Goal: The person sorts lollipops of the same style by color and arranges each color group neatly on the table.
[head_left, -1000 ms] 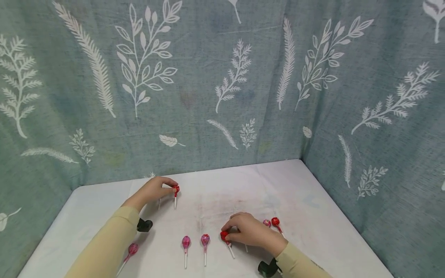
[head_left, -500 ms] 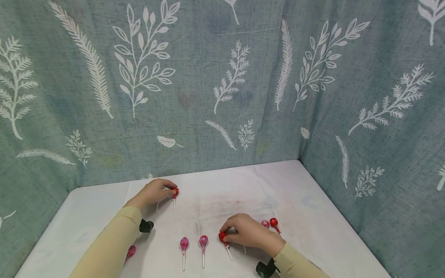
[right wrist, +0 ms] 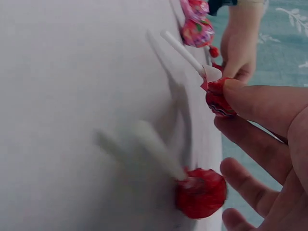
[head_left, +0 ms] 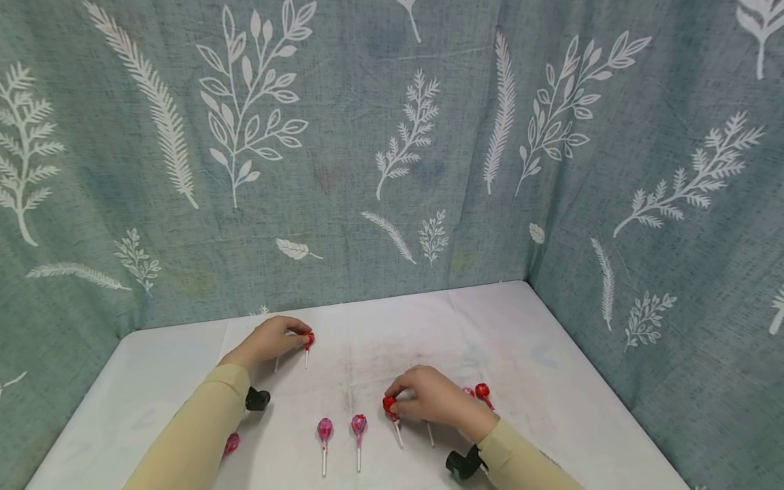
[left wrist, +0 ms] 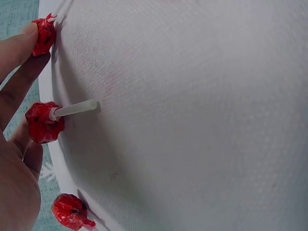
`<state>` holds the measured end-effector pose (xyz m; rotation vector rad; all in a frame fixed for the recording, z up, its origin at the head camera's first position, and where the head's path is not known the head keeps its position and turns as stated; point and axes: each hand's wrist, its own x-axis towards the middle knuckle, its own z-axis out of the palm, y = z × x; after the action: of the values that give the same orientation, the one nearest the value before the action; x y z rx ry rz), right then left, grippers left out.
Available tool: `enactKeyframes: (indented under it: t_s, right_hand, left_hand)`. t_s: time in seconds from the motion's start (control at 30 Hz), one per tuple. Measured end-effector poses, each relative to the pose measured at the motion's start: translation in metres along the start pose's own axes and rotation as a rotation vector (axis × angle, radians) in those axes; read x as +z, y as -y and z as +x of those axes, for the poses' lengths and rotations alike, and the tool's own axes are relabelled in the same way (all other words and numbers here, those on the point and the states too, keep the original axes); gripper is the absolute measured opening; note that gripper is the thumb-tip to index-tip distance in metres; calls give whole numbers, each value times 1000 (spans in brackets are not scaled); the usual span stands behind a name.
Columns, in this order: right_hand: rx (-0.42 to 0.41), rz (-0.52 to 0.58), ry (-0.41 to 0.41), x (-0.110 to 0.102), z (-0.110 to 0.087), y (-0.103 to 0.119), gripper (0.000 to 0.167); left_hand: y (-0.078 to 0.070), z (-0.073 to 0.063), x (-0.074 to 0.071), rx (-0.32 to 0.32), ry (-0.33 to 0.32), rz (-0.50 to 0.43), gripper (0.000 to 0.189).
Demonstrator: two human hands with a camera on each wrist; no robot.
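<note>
My left hand [head_left: 269, 340], at the far left of the white table, pinches a red-wrapped lollipop [head_left: 309, 338] by its head between thumb and finger. In the left wrist view a second red lollipop [left wrist: 44, 122] lies beside the other fingers, and a third [left wrist: 70, 211] sits nearer the wrist. My right hand [head_left: 437, 400] pinches another red lollipop [right wrist: 220, 98] by its wrapped head, its white stick pointing toward the near side. Beneath that palm is one more red lollipop [right wrist: 201, 193]; only its stick [head_left: 431, 434] shows in the head view.
Two pink lollipops [head_left: 324, 429] lie side by side at the front middle of the table [head_left: 490, 327]. Right of my right hand are a red lollipop [head_left: 482, 391] and a partly hidden pink one. Another pink lollipop [head_left: 231, 443] shows beside the left sleeve. A leaf-patterned curtain [head_left: 343, 156] surrounds the table.
My right hand has shifted slightly away from the near side and left, carrying its red lollipop; the stick beneath the palm shows more. My left hand stays at its lollipop.
</note>
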<state>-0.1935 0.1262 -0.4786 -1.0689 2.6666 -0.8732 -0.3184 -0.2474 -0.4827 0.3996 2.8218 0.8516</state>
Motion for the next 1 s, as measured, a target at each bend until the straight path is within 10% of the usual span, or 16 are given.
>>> enactKeyframes:
  t_s: [1.0]
  right_hand:
    - [112, -28, -55, -21, 143, -4, 16]
  left_hand:
    - [-2, -6, -2, -17, -14, -11, 24]
